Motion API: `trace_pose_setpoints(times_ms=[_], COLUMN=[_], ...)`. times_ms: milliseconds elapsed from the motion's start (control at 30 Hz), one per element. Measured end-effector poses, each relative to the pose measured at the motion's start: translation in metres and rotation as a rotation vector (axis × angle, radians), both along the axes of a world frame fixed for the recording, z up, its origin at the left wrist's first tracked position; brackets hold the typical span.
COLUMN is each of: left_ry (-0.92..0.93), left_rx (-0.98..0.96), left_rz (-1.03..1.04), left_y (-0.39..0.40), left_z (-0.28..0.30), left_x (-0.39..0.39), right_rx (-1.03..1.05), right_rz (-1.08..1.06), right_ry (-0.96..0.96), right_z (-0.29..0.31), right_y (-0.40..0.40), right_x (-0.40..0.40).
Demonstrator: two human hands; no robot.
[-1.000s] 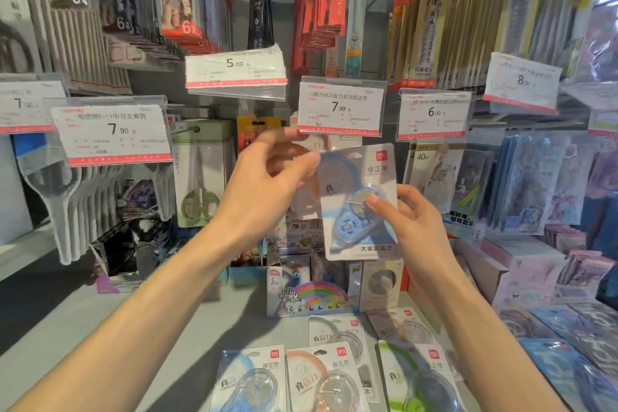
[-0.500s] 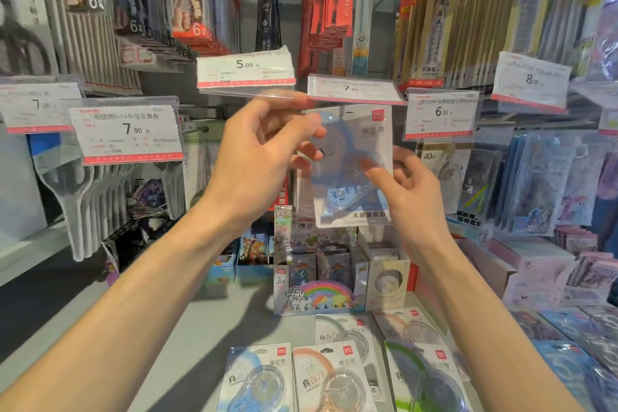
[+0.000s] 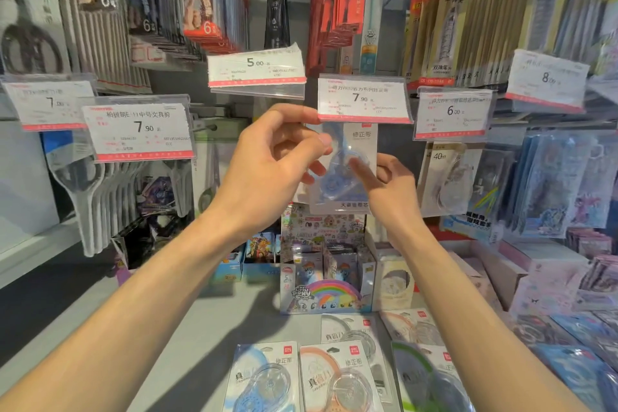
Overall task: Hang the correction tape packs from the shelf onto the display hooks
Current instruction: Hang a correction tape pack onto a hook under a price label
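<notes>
Blue pack (image 3: 344, 174) between raised hands.

Blue pack (image 3: 346, 174): upright, clear blister over a blue dispenser, white card; its top edge is tucked behind the 7.90 price tag (image 3: 363, 99).
Spare packs: blue (image 3: 264, 378), orange (image 3: 337, 378) and green (image 3: 424, 378) ones lie flat on the shelf (image 3: 200, 328), side by side.

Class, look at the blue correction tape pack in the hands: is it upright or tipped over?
Upright. The blue correction tape pack hangs vertically under the 7.90 price tag, printed text level. Whether it sits on the hook: cannot tell.
</notes>
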State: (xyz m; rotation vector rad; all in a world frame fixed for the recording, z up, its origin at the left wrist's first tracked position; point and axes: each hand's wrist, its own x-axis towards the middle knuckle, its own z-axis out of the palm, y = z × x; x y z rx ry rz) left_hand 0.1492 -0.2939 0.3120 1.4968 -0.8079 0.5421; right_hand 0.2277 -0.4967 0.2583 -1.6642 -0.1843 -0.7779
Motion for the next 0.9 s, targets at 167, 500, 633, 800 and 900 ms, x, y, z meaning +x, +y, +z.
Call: trace_pose_setpoints(times_ms=[167,500,633,800,900], left_ry=[-0.012,0.14,0.211,0.322,0.415], left_rx=[0.043,0.029,0.021,0.055,0.164], left_rz=[0.03,0.057,0.079,0.121,0.137], left_y=[0.001,0.015,0.028,0.048,0.06], left_z=[-0.005,-0.032,-0.063,-0.116,-0.157], left_x=[0.002,0.016,0.016,0.012,0.011], right_rx=[-0.154,0.028,0.102,0.154,0.142], right_rz=[-0.143,0.009,0.016,0.096,0.122], right_ry=[0.056,0.15,0.177,0.211,0.267], right_z=[-0.006,-0.03,-0.054,-0.089,-0.11], right_y=[0.002,-0.014,-0.019,-0.015,-0.008], right_x=[0.014,-0.026,-0.051,-0.076,-0.085])
